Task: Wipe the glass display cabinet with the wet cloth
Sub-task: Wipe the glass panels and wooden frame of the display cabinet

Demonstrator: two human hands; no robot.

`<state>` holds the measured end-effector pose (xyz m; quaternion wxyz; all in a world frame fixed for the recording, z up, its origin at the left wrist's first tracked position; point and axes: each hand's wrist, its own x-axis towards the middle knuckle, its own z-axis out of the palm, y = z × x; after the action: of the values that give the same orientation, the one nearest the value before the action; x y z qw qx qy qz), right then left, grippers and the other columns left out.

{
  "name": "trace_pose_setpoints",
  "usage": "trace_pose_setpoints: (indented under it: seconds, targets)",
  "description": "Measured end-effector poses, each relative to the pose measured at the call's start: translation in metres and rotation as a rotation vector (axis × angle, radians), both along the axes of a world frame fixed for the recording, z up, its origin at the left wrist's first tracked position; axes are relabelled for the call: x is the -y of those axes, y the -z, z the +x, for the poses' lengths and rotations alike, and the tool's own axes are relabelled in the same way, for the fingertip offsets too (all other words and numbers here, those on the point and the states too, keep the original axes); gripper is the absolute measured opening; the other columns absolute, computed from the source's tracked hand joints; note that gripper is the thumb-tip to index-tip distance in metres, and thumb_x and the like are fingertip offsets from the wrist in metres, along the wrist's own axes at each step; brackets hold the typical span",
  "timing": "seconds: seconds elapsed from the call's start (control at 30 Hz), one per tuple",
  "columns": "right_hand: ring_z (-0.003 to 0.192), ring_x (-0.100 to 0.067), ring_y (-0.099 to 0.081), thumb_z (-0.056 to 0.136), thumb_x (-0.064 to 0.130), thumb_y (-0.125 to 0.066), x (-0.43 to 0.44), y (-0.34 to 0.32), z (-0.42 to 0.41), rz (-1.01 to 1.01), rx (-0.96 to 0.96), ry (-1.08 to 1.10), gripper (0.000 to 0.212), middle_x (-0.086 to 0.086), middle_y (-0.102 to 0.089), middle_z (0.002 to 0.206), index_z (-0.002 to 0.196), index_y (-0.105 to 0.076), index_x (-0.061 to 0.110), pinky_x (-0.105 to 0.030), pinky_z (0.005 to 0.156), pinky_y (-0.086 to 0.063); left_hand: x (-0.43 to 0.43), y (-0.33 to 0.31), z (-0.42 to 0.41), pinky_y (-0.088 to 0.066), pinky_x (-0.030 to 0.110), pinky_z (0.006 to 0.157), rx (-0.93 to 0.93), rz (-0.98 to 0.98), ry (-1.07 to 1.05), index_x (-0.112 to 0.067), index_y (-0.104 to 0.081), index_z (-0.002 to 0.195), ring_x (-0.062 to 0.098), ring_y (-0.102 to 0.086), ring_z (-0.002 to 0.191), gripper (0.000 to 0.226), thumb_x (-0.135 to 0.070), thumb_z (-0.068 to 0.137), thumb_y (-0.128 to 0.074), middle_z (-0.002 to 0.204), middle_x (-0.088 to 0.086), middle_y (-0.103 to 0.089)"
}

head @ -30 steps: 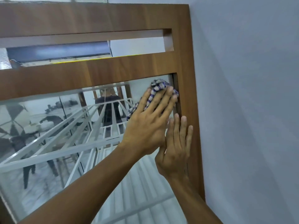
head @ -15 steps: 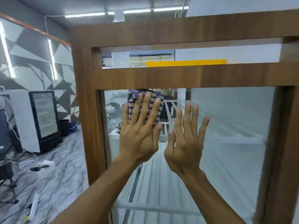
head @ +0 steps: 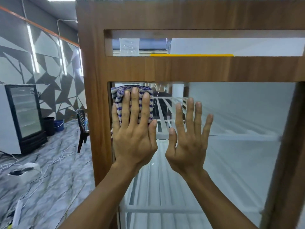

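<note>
The wet cloth point(head: 117, 96) is pressed to the top left corner of the glass point(head: 239, 123) by the left hand point(head: 134, 141), fingers point(head: 134, 106) straight; the right hand point(head: 188, 144) is spread open beside it, holding nothing. Wiping is judged barely begun (no streaks can be told): most of the glass is left.

Cloth point(head: 118, 98) mostly covered by left hand point(head: 133, 139); only its top and left edges show. Cabinet point(head: 92, 80) cut off at top, right and bottom. Can't tell if right hand point(head: 186, 146) touches the glass. White object on floor point(head: 21, 172) blurred, unidentifiable. Fridge point(head: 24, 116) clipped at left edge.
</note>
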<state>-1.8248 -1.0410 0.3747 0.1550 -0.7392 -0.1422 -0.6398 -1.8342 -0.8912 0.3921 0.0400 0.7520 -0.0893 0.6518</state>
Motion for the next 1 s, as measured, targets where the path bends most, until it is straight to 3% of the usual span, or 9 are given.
trace_pose_setpoints:
  seconds: [0.47,0.63,0.7,0.87,1.0]
  targets:
    - [0.158,-0.033,-0.011,0.099,0.023,-0.049,-0.003,0.002,0.0,0.005,-0.005,0.031,0.065,-0.014,-0.018,0.168,0.159,-0.028,0.009,-0.06,0.126,-0.005,0.001,0.009,0.003,-0.012,0.057,0.128,0.02,-0.038,0.004,-0.012,-0.023,0.163,0.03,-0.011,0.159,0.063,-0.037,0.107,-0.04,0.17,0.015,-0.017]
    - [0.158,-0.03,-0.014,0.105,0.023,-0.036,-0.004,0.0,-0.003,0.019,0.003,-0.052,0.054,-0.014,-0.022,0.167,0.158,-0.032,0.009,-0.061,0.126,-0.01,0.029,0.001,0.001,-0.006,0.055,0.129,0.022,-0.137,0.02,-0.012,-0.022,0.164,0.03,-0.01,0.159,0.062,-0.033,0.107,-0.036,0.171,0.013,-0.015]
    - [0.157,-0.03,-0.017,0.108,0.025,-0.026,0.009,0.001,-0.005,-0.005,0.013,-0.088,0.051,-0.014,-0.027,0.166,0.156,-0.037,0.011,-0.061,0.125,-0.014,0.046,-0.007,0.002,-0.004,0.054,0.129,0.013,-0.042,0.045,-0.012,-0.023,0.164,0.03,-0.012,0.159,0.06,-0.034,0.108,-0.033,0.171,0.013,-0.017]
    - [0.158,-0.03,-0.01,0.105,0.024,-0.033,0.1,0.008,0.001,0.059,-0.038,0.076,0.056,-0.013,-0.018,0.169,0.16,-0.029,0.016,-0.06,0.126,-0.009,0.087,-0.014,0.008,-0.01,0.053,0.129,0.004,0.372,0.098,-0.014,-0.023,0.164,0.027,-0.013,0.16,0.061,-0.033,0.108,-0.041,0.172,0.011,-0.015]
    - [0.159,-0.03,-0.008,0.106,0.028,-0.029,0.157,0.008,0.005,0.131,-0.023,0.124,0.056,-0.017,-0.016,0.169,0.16,-0.027,0.013,-0.06,0.127,-0.005,0.156,-0.018,0.014,-0.007,0.053,0.129,-0.012,0.276,0.132,-0.012,-0.021,0.164,0.028,-0.011,0.16,0.06,-0.034,0.11,-0.033,0.172,0.011,-0.012]
